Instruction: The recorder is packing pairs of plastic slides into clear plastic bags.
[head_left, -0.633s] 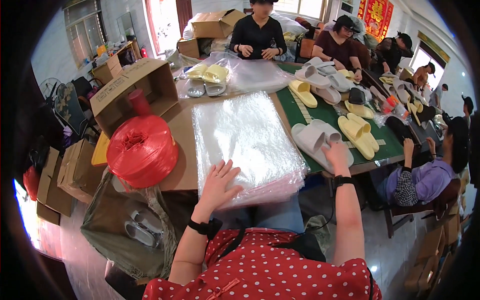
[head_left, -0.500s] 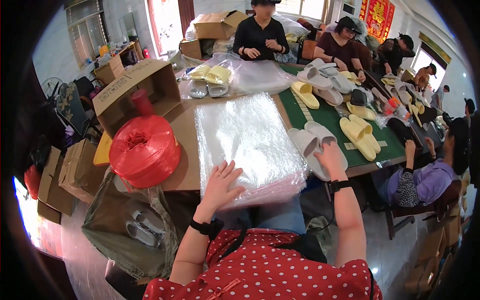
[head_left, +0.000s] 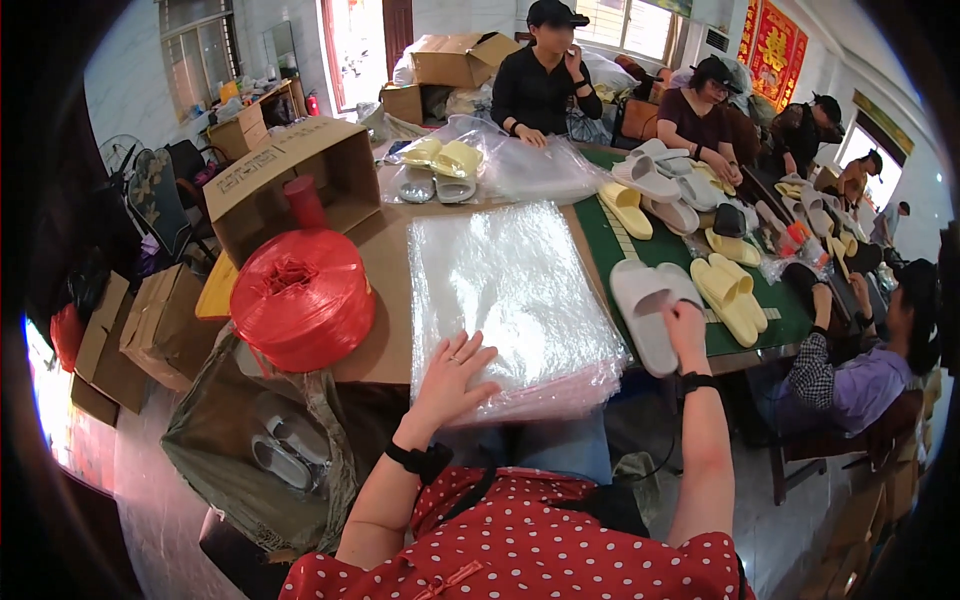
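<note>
Two pale grey slippers, broad-strapped

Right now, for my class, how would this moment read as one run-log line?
Left hand: open on clear plastic film stack | right hand: at light-grey slide pair | nearby: yellow slide pair, red twine roll

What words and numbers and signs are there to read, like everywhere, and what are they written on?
Red wall hanging: big gold lettering; I won't copy it out.
Open cardboard box: dark printing on its flap, too blurred to read.
Dark strip above the right-hand window: too small and blurred to tell if there's writing.
Clear plastic bags and grey slippers at the hands: no writing I can make out.
</note>
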